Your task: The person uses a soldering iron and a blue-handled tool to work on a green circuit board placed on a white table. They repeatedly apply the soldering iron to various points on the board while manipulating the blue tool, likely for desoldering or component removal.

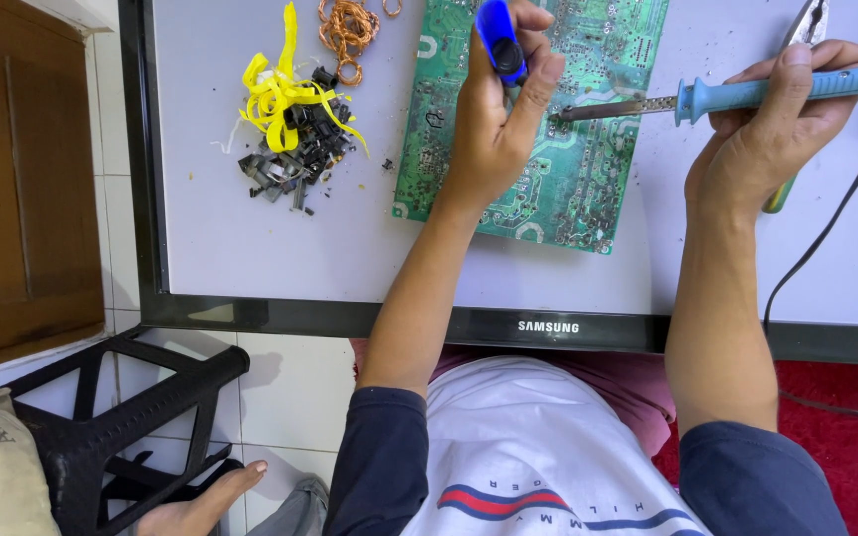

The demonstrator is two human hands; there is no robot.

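Note:
A green circuit board lies solder side up on a flat white panel with a black frame. My left hand grips a blue desoldering pump, held upright over the board. My right hand holds a soldering iron with a blue handle. Its metal tip touches the board just right of my left hand.
A pile of yellow strips and small dark parts lies on the panel's left, with copper wire coils above it. Pliers lie at the top right. A black cord runs down the right. A black plastic stool stands at lower left.

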